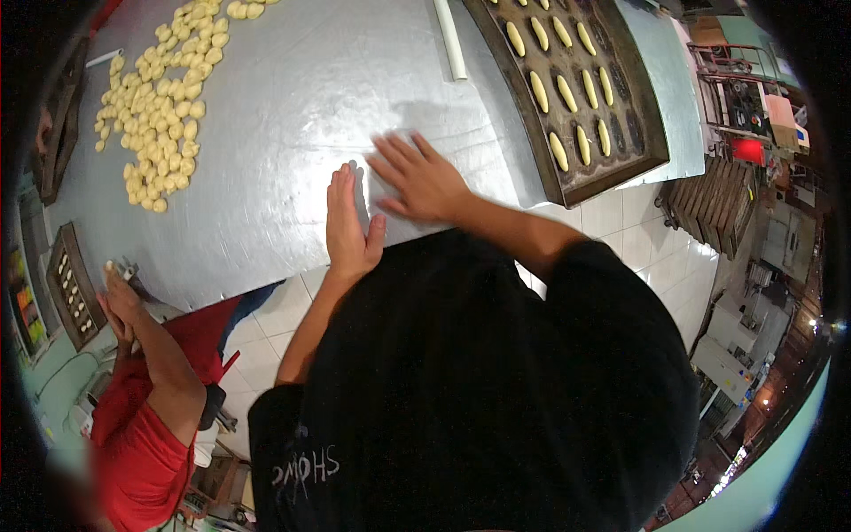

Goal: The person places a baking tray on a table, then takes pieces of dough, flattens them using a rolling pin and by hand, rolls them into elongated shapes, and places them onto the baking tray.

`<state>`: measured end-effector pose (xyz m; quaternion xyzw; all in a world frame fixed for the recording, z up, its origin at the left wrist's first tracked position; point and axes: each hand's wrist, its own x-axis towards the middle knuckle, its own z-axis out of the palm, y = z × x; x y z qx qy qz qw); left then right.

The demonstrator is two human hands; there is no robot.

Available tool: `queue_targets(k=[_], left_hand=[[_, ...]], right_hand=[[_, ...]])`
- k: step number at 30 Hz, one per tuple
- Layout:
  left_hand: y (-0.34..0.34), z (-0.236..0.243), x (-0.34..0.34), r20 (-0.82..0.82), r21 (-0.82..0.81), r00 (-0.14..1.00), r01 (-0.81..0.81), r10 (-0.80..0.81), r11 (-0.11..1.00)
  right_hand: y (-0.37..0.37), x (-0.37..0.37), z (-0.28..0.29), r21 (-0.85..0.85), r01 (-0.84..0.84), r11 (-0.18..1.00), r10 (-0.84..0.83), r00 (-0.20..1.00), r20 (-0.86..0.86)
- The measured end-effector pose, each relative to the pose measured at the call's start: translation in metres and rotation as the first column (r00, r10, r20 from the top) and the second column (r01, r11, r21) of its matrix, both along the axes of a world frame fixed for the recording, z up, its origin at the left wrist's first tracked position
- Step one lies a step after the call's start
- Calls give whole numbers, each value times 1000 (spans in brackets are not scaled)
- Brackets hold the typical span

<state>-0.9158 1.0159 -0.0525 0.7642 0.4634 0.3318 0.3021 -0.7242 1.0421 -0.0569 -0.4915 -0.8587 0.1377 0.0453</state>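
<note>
My left hand (352,223) stands on its edge over the metal table (292,106), fingers stretched out together and thumb apart. Just right of it, my right hand (423,180) is held flat and palm down, its fingers spread and a little blurred. Neither hand shows anything in its grip; whatever lies beneath the right palm is hidden. Beyond my hands to the left is a large cluster of small pale-yellow dough pieces (164,106). A dark baking tray (620,178) at the right bears rows of slim dough rolls (567,94).
A white rod (450,40) lies at the table's far side, near the tray. At left, a person in red (155,434) works with both hands at the table corner, beside another tray (84,332) of dough pieces. Stacked trays (714,206) stand at the right.
</note>
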Motion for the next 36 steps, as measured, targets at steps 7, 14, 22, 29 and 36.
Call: queue_targets(k=[7,14,22,29,36], left_hand=[[-4,-8,2,95,47,991,-102,97,994],[4,-2,-4,48,41,997,-65,63,997],[16,10,28,-26,75,992,-125,127,989],[22,18,65,-255,26,948,-193,193,981],[43,17,99,-467,34,874,-132,133,991]], right_hand=[[32,-36,1,12,25,1000,-26,999,36],[126,-1,21,-388,31,921,-256,799,-544],[69,64,26,-2,-238,971,236,963,-126],[169,208,189,406,461,789,-68,723,-688],[218,416,48,377,702,604,-762,648,14]])
